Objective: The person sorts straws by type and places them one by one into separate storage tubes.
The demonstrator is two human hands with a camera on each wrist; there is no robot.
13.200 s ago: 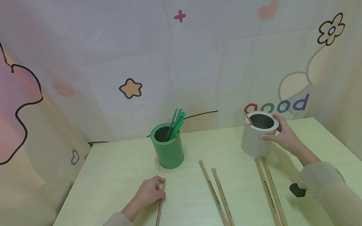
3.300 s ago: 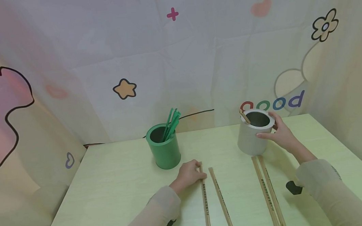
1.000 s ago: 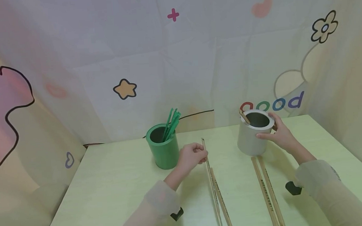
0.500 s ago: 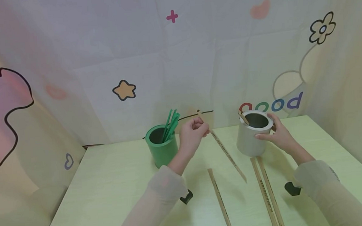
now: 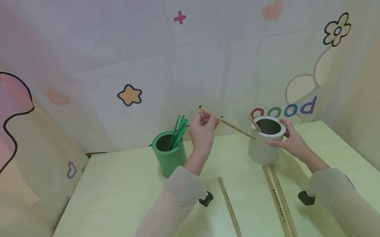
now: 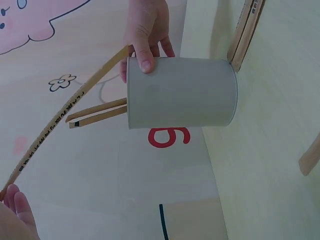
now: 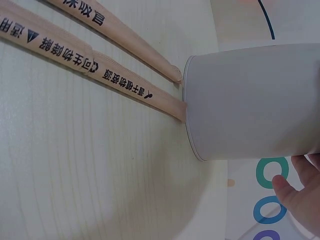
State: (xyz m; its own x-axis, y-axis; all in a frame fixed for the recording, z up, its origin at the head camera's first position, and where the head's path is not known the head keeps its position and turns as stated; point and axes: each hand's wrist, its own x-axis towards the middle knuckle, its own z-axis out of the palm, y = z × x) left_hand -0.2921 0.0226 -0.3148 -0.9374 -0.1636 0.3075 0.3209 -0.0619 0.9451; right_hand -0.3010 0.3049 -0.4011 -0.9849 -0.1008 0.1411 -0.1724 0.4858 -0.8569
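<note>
My left hand pinches a paper-wrapped straw near its upper end, high over the table. The straw slants down to the right; in the left wrist view its far end overlaps the rim of the light grey pot, close to my right thumb. With thumb and fingers at the rim, my right hand holds that upright pot from the right. Two wrapped straws poke out of its mouth. Behind my left wrist stands a green pot with several green straw-like sticks leaning in it.
One wrapped straw lies mid-table on the pale wooden tabletop. Two more wrapped straws lie side by side, their far ends at the grey pot's base. A printed curtain hangs behind the table's back edge.
Over the last second my left hand lifted the wrapped straw off the table and swung its lower end right, up to the grey pot. My right hand stayed on the pot.
</note>
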